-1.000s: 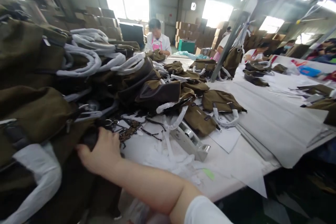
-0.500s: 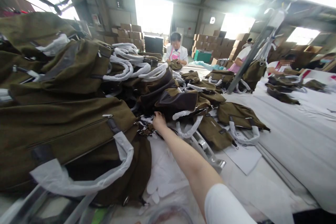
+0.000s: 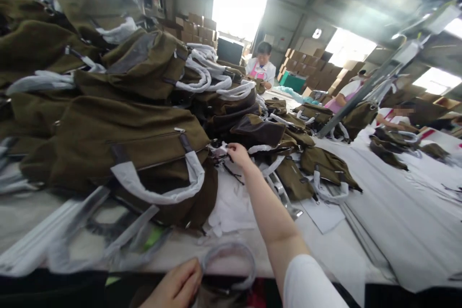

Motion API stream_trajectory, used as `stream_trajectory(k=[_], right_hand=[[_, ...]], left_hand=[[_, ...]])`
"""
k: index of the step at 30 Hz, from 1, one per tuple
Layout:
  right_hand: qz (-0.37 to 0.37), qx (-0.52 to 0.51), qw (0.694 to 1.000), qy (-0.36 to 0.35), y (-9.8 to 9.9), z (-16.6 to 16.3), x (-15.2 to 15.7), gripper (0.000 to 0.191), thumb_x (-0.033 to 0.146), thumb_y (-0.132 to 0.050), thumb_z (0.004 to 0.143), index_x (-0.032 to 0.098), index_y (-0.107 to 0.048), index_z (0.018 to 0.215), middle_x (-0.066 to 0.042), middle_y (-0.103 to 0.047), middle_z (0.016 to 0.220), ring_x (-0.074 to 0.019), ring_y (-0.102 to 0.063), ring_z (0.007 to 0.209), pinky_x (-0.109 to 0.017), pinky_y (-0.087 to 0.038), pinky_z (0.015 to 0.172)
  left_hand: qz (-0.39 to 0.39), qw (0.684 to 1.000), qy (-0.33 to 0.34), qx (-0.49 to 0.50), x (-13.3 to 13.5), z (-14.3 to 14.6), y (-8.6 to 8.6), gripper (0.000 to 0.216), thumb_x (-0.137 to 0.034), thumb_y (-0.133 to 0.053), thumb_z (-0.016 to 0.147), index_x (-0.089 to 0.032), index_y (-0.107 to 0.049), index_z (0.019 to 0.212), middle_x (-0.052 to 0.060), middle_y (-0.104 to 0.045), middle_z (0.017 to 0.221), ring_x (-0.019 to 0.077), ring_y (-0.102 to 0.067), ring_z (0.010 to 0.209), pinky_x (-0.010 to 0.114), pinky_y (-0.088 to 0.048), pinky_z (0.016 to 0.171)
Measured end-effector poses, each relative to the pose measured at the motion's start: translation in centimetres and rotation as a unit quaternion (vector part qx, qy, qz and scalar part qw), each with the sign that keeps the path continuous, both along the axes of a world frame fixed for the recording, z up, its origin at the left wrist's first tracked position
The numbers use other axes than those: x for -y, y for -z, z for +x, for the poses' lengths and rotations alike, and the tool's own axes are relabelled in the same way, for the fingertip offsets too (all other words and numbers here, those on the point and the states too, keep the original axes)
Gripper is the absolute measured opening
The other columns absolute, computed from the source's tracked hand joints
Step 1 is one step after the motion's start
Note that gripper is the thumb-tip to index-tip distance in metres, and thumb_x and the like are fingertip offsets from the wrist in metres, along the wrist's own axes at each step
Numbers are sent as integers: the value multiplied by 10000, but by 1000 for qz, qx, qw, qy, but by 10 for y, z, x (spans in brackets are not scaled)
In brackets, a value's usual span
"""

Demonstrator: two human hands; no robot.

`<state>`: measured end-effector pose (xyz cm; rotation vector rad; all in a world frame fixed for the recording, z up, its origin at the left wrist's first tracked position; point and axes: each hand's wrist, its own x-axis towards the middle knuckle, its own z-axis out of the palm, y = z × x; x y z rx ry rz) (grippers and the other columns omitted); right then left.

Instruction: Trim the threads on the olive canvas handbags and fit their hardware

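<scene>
Right hand (image 3: 237,152): my fingers pinch small white wrapping scrap (image 3: 221,148) beside olive canvas bag (image 3: 144,154).
Left hand (image 3: 176,286): my fingers curl around clear plastic-wrapped loop handle (image 3: 231,250).

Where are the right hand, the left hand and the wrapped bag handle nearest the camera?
right hand (image 3: 237,153), head view, back of the hand.
left hand (image 3: 176,286), head view, knuckles.
wrapped bag handle (image 3: 159,191), head view, lower curve of the loop.

Stacked bags (image 3: 119,139) block left; table (image 3: 397,202) right lies open.
</scene>
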<state>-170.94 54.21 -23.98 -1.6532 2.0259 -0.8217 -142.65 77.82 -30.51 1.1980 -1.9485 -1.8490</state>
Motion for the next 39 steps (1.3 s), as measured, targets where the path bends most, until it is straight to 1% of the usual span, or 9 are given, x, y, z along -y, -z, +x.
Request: stream_trajectory(k=[4, 7, 10, 14, 21, 25, 31, 37, 39], right_hand=[[-147, 97, 984, -3, -10, 16, -88, 413, 347, -521, 956, 146, -597, 1309, -108, -689, 1136, -193, -646, 977, -324, -518, 879], [-271, 88, 958, -33, 7, 47, -159, 405, 315, -561, 942, 172, -589, 1319, -124, -630, 1141, -224, -607, 1038, -379, -507, 944], [-205, -2, 969, -141, 39, 72, -198, 414, 204, -534, 938, 157, -560, 1348, -146, -603, 1148, -245, -584, 1083, -407, -504, 974], [-38, -96, 965, -242, 60, 75, -205, 417, 99, -570, 881, 122, -602, 1297, -157, -640, 1134, -269, -594, 1077, -445, -499, 987], [-88, 48, 972, -212, 0, 68, -261, 388, 60, -525, 833, 175, -672, 1173, -92, -673, 1126, -203, -623, 1072, -352, -509, 962], [12, 146, 953, -267, 6, 91, -290, 451, 264, -647, 857, 185, -623, 1300, -110, -631, 1321, -232, -585, 1217, -385, -465, 1051], [-68, 282, 949, -123, 49, 131, -301, 302, 367, -487, 969, 219, -750, 954, -57, -736, 993, -198, -649, 1002, -353, -473, 966], [-35, 495, 868, 16, 50, 122, -308, 327, 480, -541, 896, 194, -625, 761, -60, -702, 869, -185, -650, 832, -287, -499, 699], [-21, 477, 878, 27, 49, 117, -306, 297, 471, -559, 868, 194, -629, 786, -63, -704, 880, -178, -642, 805, -272, -488, 650]], left_hand=[[-33, 999, 17, -30, -10, 2, -16, 552, -716, -300, 910, -210, -435, 734, 34, -506, 738, 172, -447, 702, 293, -403, 654], [-14, 996, -16, -85, -17, 7, -15, 524, -683, -346, 919, -205, -439, 728, 5, -488, 685, 141, -429, 610, 280, -382, 607], [0, 987, -65, -144, -23, 12, -11, 503, -659, -389, 922, -204, -445, 715, -21, -461, 617, 125, -418, 552, 269, -366, 572], [10, 980, -104, -171, -30, 15, -12, 464, -608, -452, 923, -197, -464, 709, -30, -469, 582, 118, -419, 536, 254, -349, 550], [29, 969, -163, -181, -36, 13, -19, 447, -603, -520, 885, -189, -486, 721, -32, -503, 587, 110, -440, 530, 239, -351, 542], [23, 969, -168, -178, -39, 7, -20, 444, -606, -520, 871, -191, -483, 718, -33, -498, 600, 113, -456, 532, 243, -376, 541], [-28, 979, -162, -120, -38, 12, -22, 368, -536, -518, 872, -175, -576, 834, -20, -545, 621, 138, -502, 558, 262, -407, 562], [-89, 981, -156, -71, -28, 28, -30, 333, -470, -452, 921, -171, -595, 894, -20, -541, 629, 139, -500, 579, 260, -421, 587], [-80, 984, -136, -86, -26, 29, -34, 321, -465, -455, 928, -174, -571, 861, -1, -579, 672, 150, -547, 626, 276, -459, 639]])
